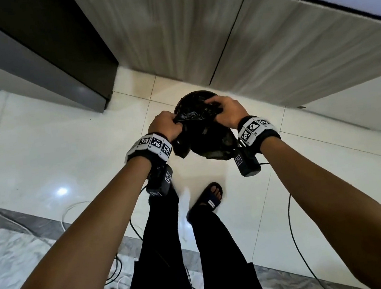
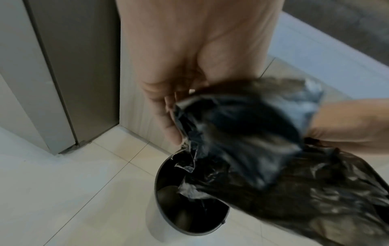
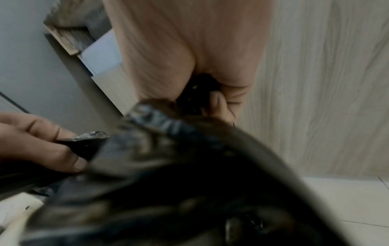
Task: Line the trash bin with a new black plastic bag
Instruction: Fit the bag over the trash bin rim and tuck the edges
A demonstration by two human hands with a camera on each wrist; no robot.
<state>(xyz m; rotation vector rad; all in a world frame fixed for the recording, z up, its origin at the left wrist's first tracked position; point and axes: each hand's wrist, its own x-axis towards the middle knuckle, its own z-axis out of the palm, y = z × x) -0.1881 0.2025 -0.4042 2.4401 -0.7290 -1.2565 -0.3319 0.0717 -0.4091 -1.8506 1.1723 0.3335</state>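
A crumpled black plastic bag [image 1: 204, 137] hangs in the air between my two hands, above a round dark trash bin [image 1: 185, 99] that stands on the floor by the cabinets. My left hand [image 1: 166, 124] grips the bag's left edge with curled fingers. My right hand [image 1: 225, 111] pinches its right edge. In the left wrist view the bag [image 2: 252, 141] droops over the bin [image 2: 168, 199], whose open mouth shows beneath it. The right wrist view is mostly filled by the blurred bag [image 3: 179, 183], with fingers [image 3: 218, 101] curled into it.
Light wood-grain cabinet doors [image 1: 268, 46] run behind the bin, and a dark grey tall unit [image 1: 48, 53] stands to the left. The floor is glossy white tile [image 1: 53, 149]. Cables [image 1: 293, 227] trail on the floor near my legs and sandalled foot [image 1: 211, 197].
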